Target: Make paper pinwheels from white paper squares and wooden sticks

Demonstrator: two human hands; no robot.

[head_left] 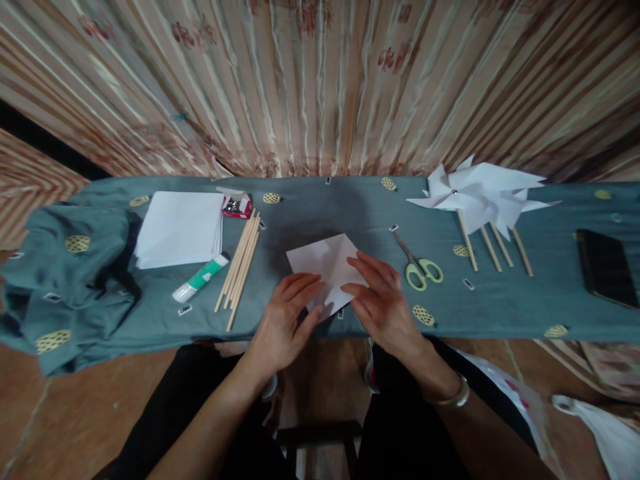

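A square white sheet of paper [327, 263] with diagonal creases lies on the teal cloth-covered table [320, 213]. My left hand [287, 320] rests on its near left corner, fingers bent and touching the sheet. My right hand [380, 297] lies on the near right edge, fingers stretched toward the left and pressing the paper. Both hands hold the sheet down near the table's front edge.
A stack of white paper [180, 227], a small red box [237, 205], a glue tube [200, 277] and several wooden sticks [240, 267] lie left. Green-handled scissors [417, 267], finished paper pinwheels [480, 193] on sticks and a black phone [605, 267] lie right. A striped curtain hangs behind.
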